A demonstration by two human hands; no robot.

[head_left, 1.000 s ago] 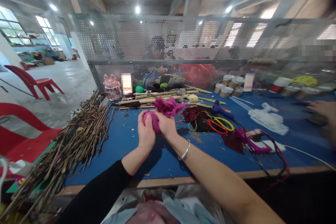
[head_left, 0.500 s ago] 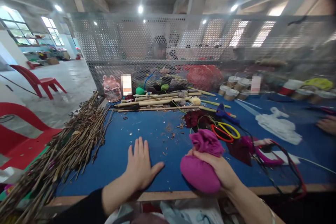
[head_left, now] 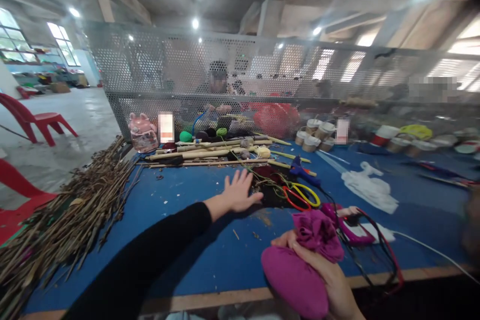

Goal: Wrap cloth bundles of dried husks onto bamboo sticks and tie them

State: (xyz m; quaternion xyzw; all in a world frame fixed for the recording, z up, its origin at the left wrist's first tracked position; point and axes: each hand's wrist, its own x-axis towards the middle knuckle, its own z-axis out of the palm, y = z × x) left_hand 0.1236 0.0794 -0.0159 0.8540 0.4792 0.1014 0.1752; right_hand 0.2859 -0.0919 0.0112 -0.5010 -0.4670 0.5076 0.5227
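My left hand (head_left: 239, 194) lies palm down with its fingers spread, near the middle of the blue tabletop (head_left: 187, 260). Its fingertips are beside dark cloth pieces (head_left: 268, 175) and thin green string; whether they touch the cloth I cannot tell. My right hand (head_left: 330, 276) is wrapped round a magenta stuffed cloth bundle (head_left: 294, 280), gripping it below its gathered top. Beyond the bundle are scissors (head_left: 313, 194) with one yellow and one red handle, and a blue glue gun (head_left: 300, 169). A magenta corded tool (head_left: 356, 232) lies to the right.
Dry twigs (head_left: 86, 200) cover the left side. Pale sticks (head_left: 210, 151), yarn balls (head_left: 185, 136) and a pink bottle (head_left: 143, 132) stand along a perforated metal screen (head_left: 180, 65). Paper cups (head_left: 311, 141) and a white plastic bag (head_left: 369, 187) are at right. Someone sits behind the screen.
My left hand has moved forward and right, to the dark cloth. The bundle in my right hand has come closer to the table's front edge. The view has turned slightly right.
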